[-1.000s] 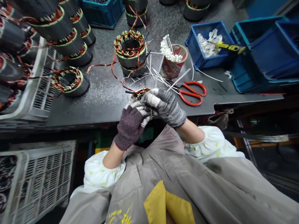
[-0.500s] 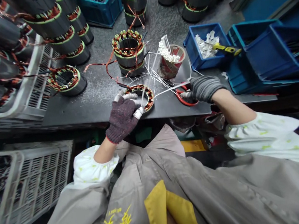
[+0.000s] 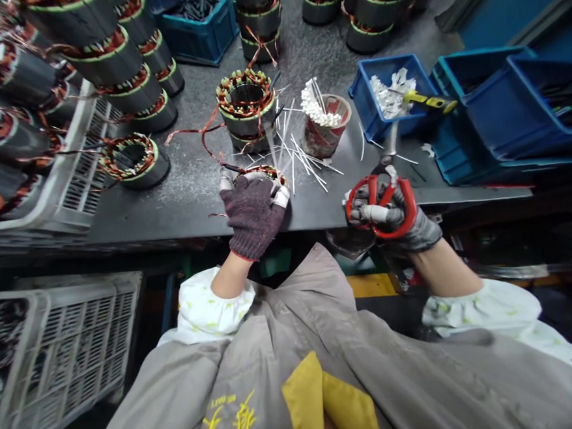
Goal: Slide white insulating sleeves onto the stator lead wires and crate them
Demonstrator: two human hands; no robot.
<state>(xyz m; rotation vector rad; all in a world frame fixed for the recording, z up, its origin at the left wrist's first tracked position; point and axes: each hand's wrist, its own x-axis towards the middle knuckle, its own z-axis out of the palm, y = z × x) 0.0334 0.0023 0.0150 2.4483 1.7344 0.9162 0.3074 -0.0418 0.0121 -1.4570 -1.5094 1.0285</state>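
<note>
The scissors (image 3: 387,161) are in the right hand (image 3: 394,217), off the table's near edge on the right; the fingers are closed around the red handles. The blades point far and slightly right, so the long axis runs mostly near to far, handles nearest the person. The left hand (image 3: 254,210) is clamped on a stator (image 3: 267,170) at the near edge, thumb on its right side and fingers on its left. The part of the wound end that shows faces up; the palm hides the rest, so its full tilt cannot be told. A blurred pale strip stands up beside the thumb.

The table (image 3: 192,201) is dark grey with pale scuffs. Beyond the stator stands an upright stack (image 3: 247,122), with white ties (image 3: 306,161) scattered to its right, near a cup (image 3: 323,143). Farther right, a blue bin (image 3: 382,129) holds white scraps and a yellow-handled tool (image 3: 427,100); more bins (image 3: 519,120) sit right of it. On the left, wound stators fill a white crate (image 3: 76,196), and another crate (image 3: 93,332) sits below table height.
</note>
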